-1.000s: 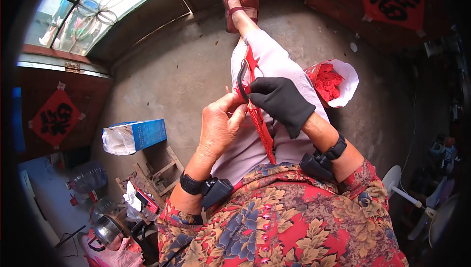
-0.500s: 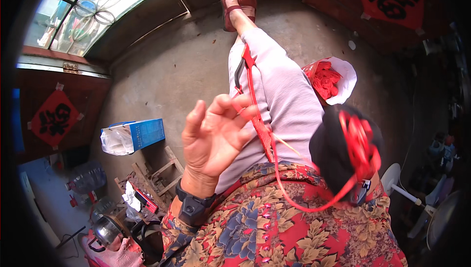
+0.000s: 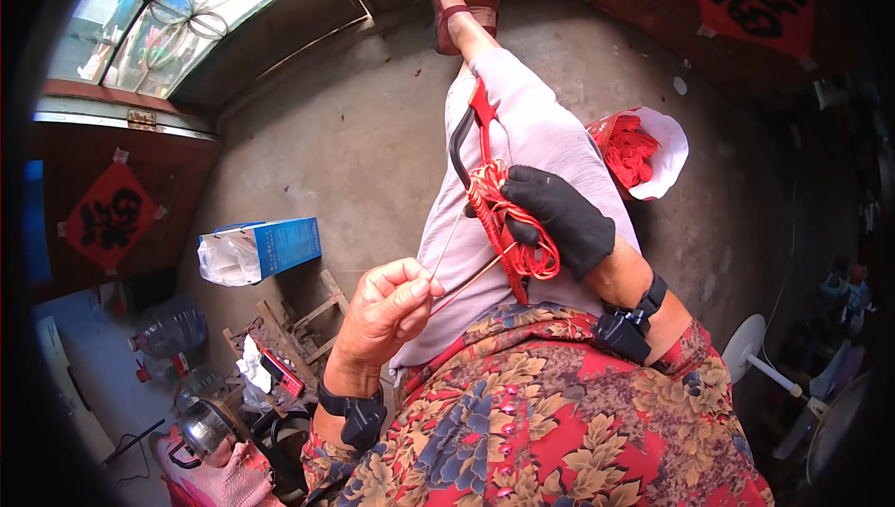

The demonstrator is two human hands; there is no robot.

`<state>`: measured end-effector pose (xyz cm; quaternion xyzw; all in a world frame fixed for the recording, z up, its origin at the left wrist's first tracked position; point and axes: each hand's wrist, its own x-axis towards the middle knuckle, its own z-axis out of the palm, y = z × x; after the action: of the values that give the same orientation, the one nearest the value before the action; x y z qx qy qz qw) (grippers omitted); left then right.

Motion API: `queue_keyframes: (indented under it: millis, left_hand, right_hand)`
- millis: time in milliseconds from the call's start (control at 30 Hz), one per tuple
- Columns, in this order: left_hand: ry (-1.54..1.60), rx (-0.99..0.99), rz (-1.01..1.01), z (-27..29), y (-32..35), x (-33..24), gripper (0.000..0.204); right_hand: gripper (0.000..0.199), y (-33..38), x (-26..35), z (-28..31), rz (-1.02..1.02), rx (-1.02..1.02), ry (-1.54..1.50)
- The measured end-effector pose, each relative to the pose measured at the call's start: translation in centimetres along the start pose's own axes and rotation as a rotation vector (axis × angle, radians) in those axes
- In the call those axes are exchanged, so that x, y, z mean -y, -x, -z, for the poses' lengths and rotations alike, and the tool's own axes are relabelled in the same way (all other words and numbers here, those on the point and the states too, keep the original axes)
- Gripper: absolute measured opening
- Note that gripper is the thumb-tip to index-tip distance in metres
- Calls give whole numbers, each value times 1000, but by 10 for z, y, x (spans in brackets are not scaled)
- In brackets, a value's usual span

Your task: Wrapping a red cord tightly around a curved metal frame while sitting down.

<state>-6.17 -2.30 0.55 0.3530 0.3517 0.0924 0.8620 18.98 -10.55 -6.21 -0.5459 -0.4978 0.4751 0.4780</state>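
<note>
My right hand (image 3: 564, 220), in a black glove, grips a looped bundle of red cord (image 3: 539, 257) above my lap. To its left my bare left hand (image 3: 384, 313) is closed, thumb against fingers, pinching thin strands (image 3: 474, 279) that stretch across to the bundle. Lengthwise on my pale trousers (image 3: 522, 106) lies a long red strip (image 3: 483, 108), with a black curved piece (image 3: 457, 145) along its left side. The bundle and glove cover the strip's middle. What joins the strip and the cord is hidden.
Right of my legs stands a bag (image 3: 669, 148) holding red cord. On the left are a blue box (image 3: 296, 244) with clear plastic inside, a wooden stool (image 3: 322, 316), a large plastic bottle (image 3: 170, 335) and a metal kettle (image 3: 207, 428). A white fan (image 3: 743, 344) is at right.
The right hand has swung from beside my body to over my lap, carrying the red cord bundle. My left hand has lowered and closed from open fingers onto thin strands.
</note>
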Motion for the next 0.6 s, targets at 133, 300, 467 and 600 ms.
queue_keyframes:
  millis: [133,300,467,600]
  left_hand:
    - [404,338,-250,-6,-20,-12,18]
    - [110,9,-332,-27,-60,-35,35]
    - [-217,20,-209,-22,-94,-9,36]
    - [-135,-100,-191,-7,-99,-5,25]
  right_hand:
    - [23,-8,43,11,-372,-262,-461]
    - [16,-18,40,26,-88,-580,-200]
    - [14,-35,38,-2,-210,-288,59]
    - [24,-32,45,2,-273,-326,-247]
